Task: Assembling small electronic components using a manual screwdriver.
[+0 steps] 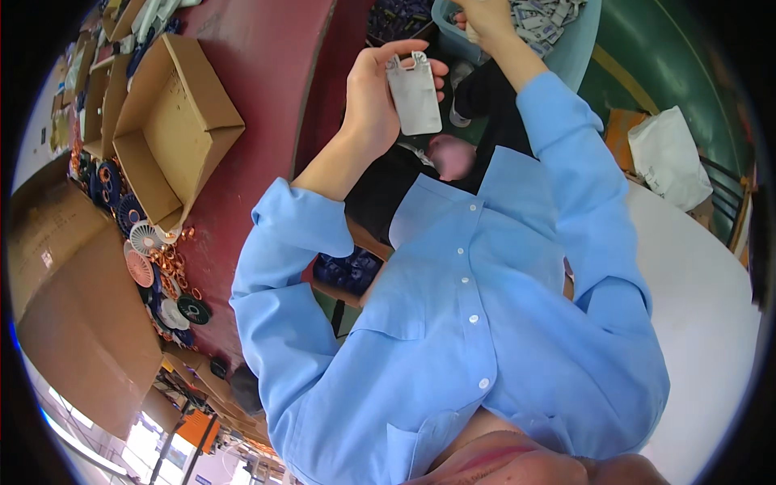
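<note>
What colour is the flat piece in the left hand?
The flat piece is whitish grey, seen best in the head view.

The top edge cuts off the right hand [488, 21] and blue bin [582, 50].

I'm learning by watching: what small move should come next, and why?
Perhaps bring the right hand toward the white plate: the left hand holds it up, while the right is apart from it, at the blue bin. Whether the right holds anything is unclear.

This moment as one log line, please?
Left hand: holds flat, pale-grey rectangular piece | Right hand: at light-blue plastic bin, grip unclear | Nearby: open brown cardboard box
</note>
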{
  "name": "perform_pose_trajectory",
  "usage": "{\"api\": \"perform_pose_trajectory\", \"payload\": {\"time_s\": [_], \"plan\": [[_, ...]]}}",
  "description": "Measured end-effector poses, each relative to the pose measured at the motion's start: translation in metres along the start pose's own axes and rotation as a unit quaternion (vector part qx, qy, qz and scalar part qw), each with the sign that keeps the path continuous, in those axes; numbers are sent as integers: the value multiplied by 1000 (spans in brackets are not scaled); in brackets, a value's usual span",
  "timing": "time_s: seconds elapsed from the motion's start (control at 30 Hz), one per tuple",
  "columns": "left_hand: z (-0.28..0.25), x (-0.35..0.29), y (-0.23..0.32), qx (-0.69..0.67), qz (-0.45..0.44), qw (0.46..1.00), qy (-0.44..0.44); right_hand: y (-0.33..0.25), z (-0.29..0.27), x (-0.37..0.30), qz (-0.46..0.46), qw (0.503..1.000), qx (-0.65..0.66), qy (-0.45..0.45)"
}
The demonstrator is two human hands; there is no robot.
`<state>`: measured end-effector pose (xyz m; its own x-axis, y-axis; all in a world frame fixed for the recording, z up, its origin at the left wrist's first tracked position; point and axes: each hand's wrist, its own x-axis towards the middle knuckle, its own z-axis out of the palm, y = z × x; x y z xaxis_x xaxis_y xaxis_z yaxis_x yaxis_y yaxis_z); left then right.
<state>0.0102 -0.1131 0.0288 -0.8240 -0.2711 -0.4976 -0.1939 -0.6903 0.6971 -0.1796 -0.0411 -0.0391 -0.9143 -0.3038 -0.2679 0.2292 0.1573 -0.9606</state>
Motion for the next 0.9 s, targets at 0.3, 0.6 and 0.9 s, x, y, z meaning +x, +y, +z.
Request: {"api": "perform_pose_trajectory", "payload": {"time_s": [0.3, 0.6, 0.9], "plan": [[-9, 2, 3, -103, 123, 983, -86, -24, -94, -154, -40, 970, -98, -221], [2, -6, -3, -118, 183, 964, -155, -44, -75, -203, 48, 952, -44, -299], [1, -10, -3, -53, 226, 953, -197, -46, -68, -209, 184, 915, 54, -356]]}}
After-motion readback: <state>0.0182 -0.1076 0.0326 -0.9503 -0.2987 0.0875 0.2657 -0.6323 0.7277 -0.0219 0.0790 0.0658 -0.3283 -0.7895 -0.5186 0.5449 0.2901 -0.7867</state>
